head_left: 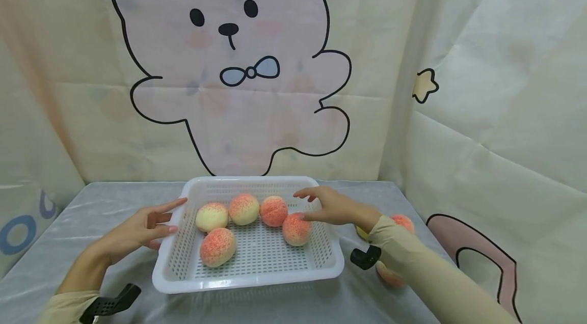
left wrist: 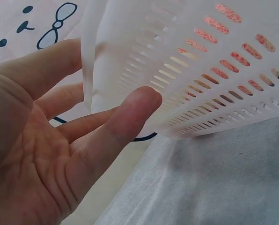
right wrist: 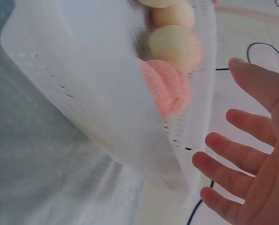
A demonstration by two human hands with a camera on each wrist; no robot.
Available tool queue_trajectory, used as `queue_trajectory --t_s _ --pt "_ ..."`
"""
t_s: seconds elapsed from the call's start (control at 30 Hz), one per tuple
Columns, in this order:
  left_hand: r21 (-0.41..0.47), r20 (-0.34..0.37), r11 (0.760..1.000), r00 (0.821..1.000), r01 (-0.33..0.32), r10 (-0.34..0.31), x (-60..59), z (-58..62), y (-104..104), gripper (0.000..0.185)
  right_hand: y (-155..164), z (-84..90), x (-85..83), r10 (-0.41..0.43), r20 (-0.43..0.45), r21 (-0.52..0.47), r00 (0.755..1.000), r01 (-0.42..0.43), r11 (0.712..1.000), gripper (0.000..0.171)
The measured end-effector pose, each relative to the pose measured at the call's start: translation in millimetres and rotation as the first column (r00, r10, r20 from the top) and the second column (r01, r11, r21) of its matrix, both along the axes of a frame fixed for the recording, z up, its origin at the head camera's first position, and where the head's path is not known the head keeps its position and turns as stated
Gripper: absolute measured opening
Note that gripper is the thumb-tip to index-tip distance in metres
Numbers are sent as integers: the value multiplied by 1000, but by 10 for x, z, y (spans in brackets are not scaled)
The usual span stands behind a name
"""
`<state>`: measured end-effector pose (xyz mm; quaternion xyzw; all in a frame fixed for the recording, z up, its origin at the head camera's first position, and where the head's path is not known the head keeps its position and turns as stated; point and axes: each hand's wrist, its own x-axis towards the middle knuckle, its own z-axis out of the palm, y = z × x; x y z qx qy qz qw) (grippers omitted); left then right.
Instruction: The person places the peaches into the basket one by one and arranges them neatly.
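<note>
A white perforated plastic basket (head_left: pixel 270 267) stands in front of me, with several foam-like peaches (head_left: pixel 217 247) inside, coloured pink-red and pale yellow. At its left rim, my left hand (head_left: pixel 133 230) has its fingers loosely extended; the index fingertip meets the rim. In the left wrist view the thumb (left wrist: pixel 135 112) lies in front of the basket's outer wall (left wrist: pixel 191 70). Over the right rim hovers my right hand (head_left: pixel 337 206), fingers spread and holding nothing. Just below its thumb in the head view is a peach (head_left: pixel 297 229). The right wrist view shows the fingers (right wrist: pixel 231 176) apart from the basket.
Grey cloth (head_left: pixel 114 196) covers the table. Right of the basket, partly hidden by my right arm, lie a peach (head_left: pixel 403 222), another peach (head_left: pixel 389 275) and a yellow item (head_left: pixel 361 233). Curtains printed with cartoon shapes hang behind and at both sides.
</note>
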<state>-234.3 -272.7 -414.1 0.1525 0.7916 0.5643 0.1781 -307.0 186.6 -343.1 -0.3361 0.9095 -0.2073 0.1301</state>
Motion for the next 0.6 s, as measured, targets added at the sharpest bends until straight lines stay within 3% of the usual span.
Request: queue_trajectory --t_s 0.23,0.6 --pt "-1 11 1000 1000 -10 10 8 5 7 76 160 109 49 -9 -35 -50 999 7 999 57" --pt "-1 11 1000 1000 -12 12 6 -13 -4 76 563 234 104 -92 -58 -118 994 85 989 57"
